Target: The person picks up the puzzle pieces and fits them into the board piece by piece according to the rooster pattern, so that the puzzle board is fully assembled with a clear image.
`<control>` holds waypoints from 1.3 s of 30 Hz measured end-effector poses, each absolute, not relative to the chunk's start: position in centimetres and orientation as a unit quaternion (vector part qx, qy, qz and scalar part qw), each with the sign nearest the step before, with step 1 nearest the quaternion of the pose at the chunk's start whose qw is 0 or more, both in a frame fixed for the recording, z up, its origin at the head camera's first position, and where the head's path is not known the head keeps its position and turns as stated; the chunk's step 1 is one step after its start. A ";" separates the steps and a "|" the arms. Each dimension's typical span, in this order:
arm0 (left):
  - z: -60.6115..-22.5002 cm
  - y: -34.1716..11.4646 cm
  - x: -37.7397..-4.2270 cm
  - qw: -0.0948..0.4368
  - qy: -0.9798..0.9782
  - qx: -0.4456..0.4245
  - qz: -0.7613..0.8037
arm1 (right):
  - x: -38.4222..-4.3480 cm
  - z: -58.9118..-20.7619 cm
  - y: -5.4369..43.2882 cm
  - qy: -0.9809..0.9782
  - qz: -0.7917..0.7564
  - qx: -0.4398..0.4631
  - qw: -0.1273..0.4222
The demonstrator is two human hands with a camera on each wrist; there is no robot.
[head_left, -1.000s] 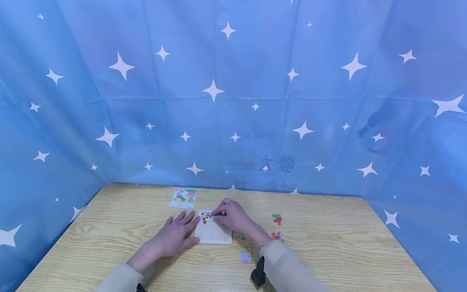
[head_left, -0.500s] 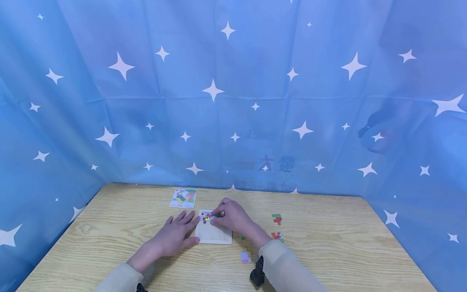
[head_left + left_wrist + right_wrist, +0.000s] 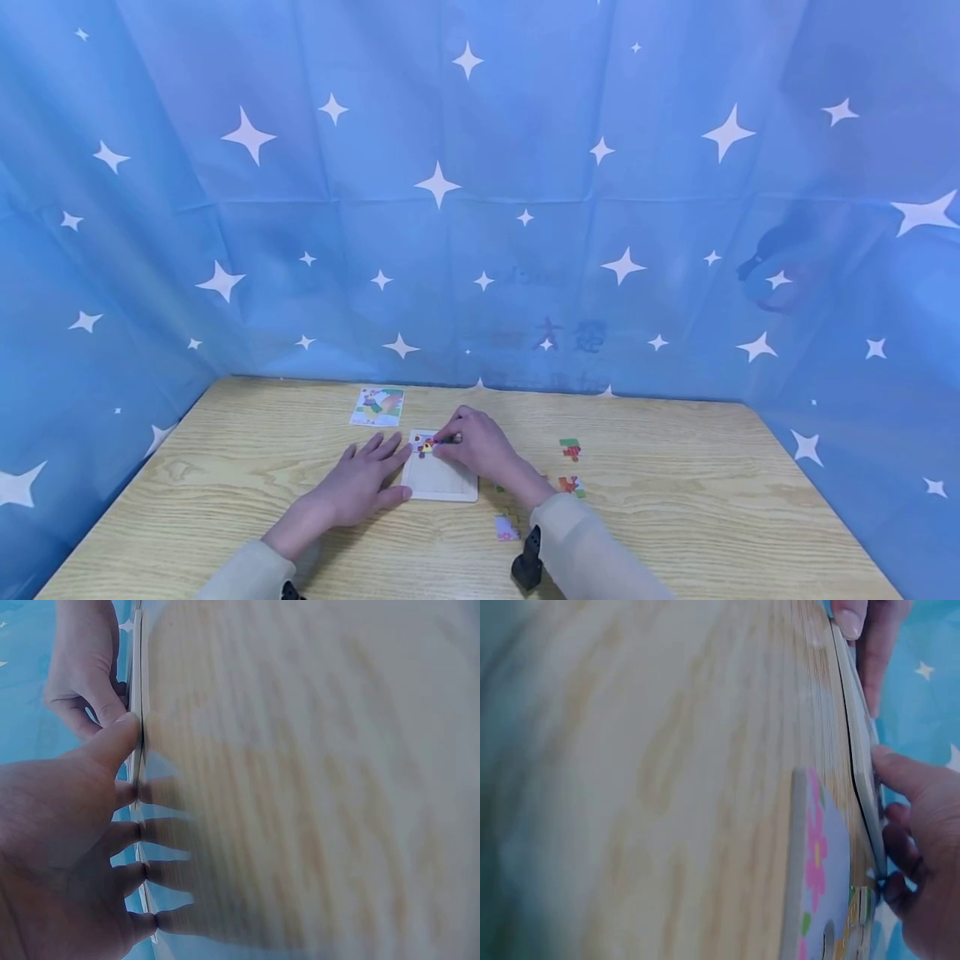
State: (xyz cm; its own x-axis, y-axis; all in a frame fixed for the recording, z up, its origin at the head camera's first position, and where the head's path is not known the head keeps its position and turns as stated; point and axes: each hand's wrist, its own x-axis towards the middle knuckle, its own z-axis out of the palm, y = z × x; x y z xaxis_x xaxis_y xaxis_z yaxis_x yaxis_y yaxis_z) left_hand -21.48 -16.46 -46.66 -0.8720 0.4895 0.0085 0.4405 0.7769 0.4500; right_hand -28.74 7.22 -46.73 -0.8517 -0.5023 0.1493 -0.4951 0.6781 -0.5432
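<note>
In the head view, a shallow pale wooden puzzle tray [image 3: 441,485] lies on the table, with colourful pieces in its upper left corner. My left hand [image 3: 363,483] rests flat at the tray's left side, fingers spread, thumb and index fingertip touching its edge. My right hand [image 3: 480,446] reaches over the tray's upper right part, thumb and index finger pinching a small puzzle piece [image 3: 431,446] beside the corner; the fingers hide much of it. In the right wrist view, a lilac puzzle piece [image 3: 815,862] with a pink flower lies on the table in front of the tray.
A printed picture card [image 3: 377,407] lies behind the left hand. Loose puzzle pieces [image 3: 570,450] lie on the wooden table [image 3: 675,500] to the right, some partly behind the right forearm. A blue star-patterned curtain [image 3: 480,250] borders the table's back and sides.
My right fingertips have shifted slightly over the piece at the tray's upper part, and the right wrist has moved a touch left. My left hand stays in place.
</note>
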 end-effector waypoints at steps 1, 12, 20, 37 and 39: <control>-46.7 -16.5 -21.5 0.054 0.941 0.247 0.225 | -28.7 -46.7 7.2 0.917 -0.293 -0.271 0.007; -46.6 -16.4 -21.4 0.050 0.941 0.249 0.223 | -28.4 -46.5 7.2 0.919 -0.288 -0.269 0.008; -46.4 -16.3 -21.2 0.052 0.939 0.249 0.230 | -28.5 -46.0 8.2 0.902 -0.317 -0.292 0.032; -45.5 -16.3 -20.7 0.061 0.936 0.248 0.242 | -28.9 -44.6 20.5 0.892 -0.386 -0.232 0.030; -45.4 -16.3 -20.7 0.062 0.935 0.249 0.244 | -28.9 -44.7 21.9 0.892 -0.392 -0.221 0.035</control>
State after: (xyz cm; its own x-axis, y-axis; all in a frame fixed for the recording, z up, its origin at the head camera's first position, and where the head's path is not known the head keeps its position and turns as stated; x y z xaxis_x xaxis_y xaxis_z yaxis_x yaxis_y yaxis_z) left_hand -20.67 -16.26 -45.39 -0.8683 0.4960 0.0051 0.4350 0.7566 0.4882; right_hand -28.85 21.89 -44.69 -0.8999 -0.4217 0.1106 -0.3668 0.5951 -0.7150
